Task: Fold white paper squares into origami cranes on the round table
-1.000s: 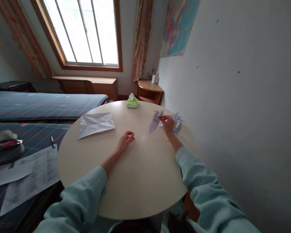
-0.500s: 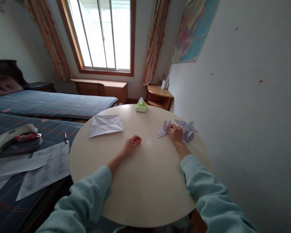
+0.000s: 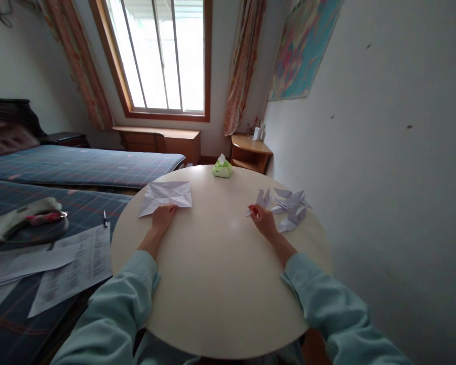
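Observation:
My left hand [image 3: 164, 217] is at the near edge of a creased sheet of white paper [image 3: 167, 191], its fingers closed on that edge; the fingertips are partly hidden. The sheet lies unfolded on the left of the round table, marked with crossing folds. Over on the right, my right hand [image 3: 263, 220] hovers just in front of a folded paper crane [image 3: 263, 196], fingers curled with nothing visible in them. The hand covers part of this crane. Beside it sits a cluster of several more white paper cranes [image 3: 293, 205].
A green tissue pack [image 3: 222, 168] stands at the far edge of the round cream table [image 3: 220, 284]. Left of it is a bed [image 3: 61, 203] with printed sheets [image 3: 74, 268], a pen [image 3: 105, 218] and a pale bag-like item [image 3: 26, 218]. A white wall [image 3: 395, 192] rises on the right.
My left hand has moved left from mid-table to the creased sheet. My right hand has drawn slightly left and nearer, away from the crane it was touching, uncovering more of the cluster.

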A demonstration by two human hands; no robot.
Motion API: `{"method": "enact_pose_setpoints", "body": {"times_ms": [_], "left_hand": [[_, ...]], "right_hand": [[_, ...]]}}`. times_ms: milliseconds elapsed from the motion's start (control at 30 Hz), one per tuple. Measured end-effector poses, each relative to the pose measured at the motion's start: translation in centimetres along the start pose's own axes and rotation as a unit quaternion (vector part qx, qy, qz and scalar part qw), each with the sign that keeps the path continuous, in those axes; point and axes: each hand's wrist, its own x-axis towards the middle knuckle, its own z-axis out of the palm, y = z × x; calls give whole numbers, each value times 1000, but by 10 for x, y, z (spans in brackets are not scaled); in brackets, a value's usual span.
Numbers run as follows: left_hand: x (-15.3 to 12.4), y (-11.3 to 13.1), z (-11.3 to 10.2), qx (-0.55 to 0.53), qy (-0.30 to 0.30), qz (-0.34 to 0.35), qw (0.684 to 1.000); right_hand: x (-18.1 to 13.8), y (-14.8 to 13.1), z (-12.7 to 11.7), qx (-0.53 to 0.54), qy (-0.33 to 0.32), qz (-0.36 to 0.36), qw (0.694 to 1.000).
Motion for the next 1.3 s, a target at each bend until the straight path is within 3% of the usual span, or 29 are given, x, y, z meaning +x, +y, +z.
{"method": "enact_pose_setpoints", "body": {"times_ms": [100,167,433,667,833,933,1067,1200,1300], "left_hand": [[-1,0,-2,16,30,-43,998],[-1,2,-3,10,42,-66,997],[3,-1,-2,-55,40,-102,992],[4,13,-17,-126,235,-140,953],[-11,54,-31,-189,296,-16,936],[-23,76,-26,-251,247,87,932],[-33,88,-12,-308,102,152,934],[-36,90,-7,-314,-92,157,932],[-36,88,-6,-314,-197,144,917]], "right_hand": [[-11,-15,14,32,-159,-25,986],[-13,-18,18,38,-182,-23,982],[-9,-16,16,55,-178,-6,982],[-9,-17,13,42,-178,-6,983],[-9,-20,12,38,-180,2,983],[-8,-18,13,52,-182,8,982],[-7,-13,17,178,-178,69,965],[-2,-8,19,383,-153,222,884],[2,-5,19,442,-124,285,842]]}}
